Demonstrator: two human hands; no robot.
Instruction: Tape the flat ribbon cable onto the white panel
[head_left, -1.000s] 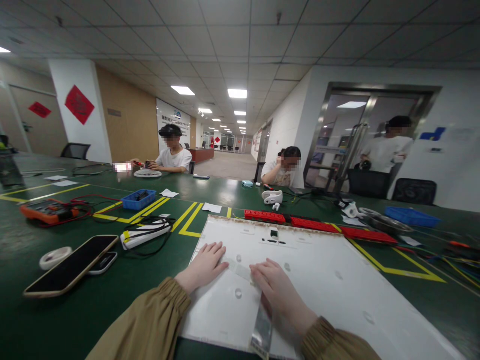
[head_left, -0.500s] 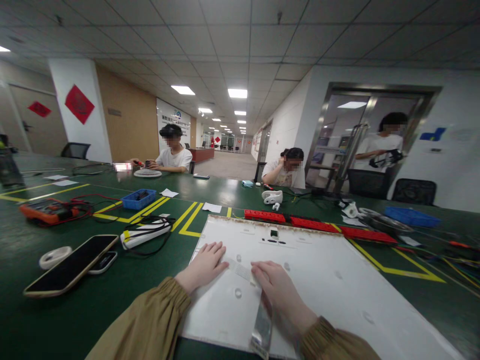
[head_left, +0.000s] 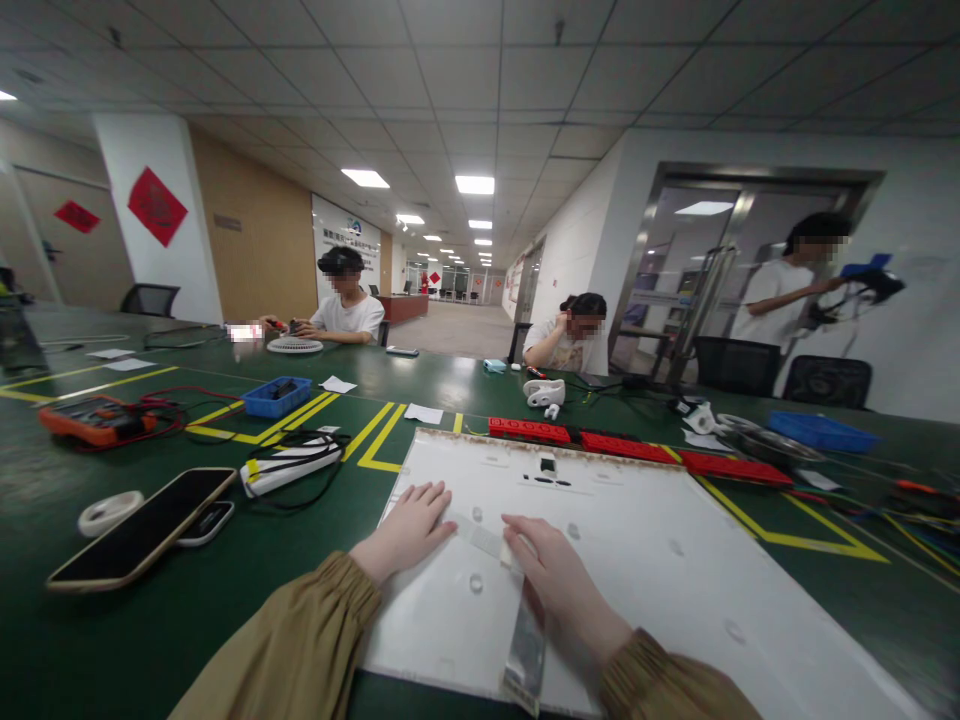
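A large white panel (head_left: 637, 560) lies flat in front of me. My left hand (head_left: 409, 530) rests on its left part, palm down and open, with the thumb at one end of a thin see-through strip (head_left: 480, 536). At the strip's other end is my right hand (head_left: 559, 585), its fingers bent and pressed together on it; the exact grip is partly hidden. A shiny silver strip-like piece (head_left: 525, 650) runs from under the right hand toward the panel's near edge. Several small oval marks show on the panel.
Red bars (head_left: 630, 450) line the panel's far edge. Left on the green table (head_left: 225, 660) lie a phone (head_left: 146, 530), a white tape roll (head_left: 110, 513), a cabled white power strip (head_left: 292, 467), an orange multimeter (head_left: 97, 422) and a blue tray (head_left: 277, 397). Two people sit across.
My right hand has barely shifted, its fingertips slightly raised; my left hand stays put. In the background, the standing person has moved right and lifted a dark device.
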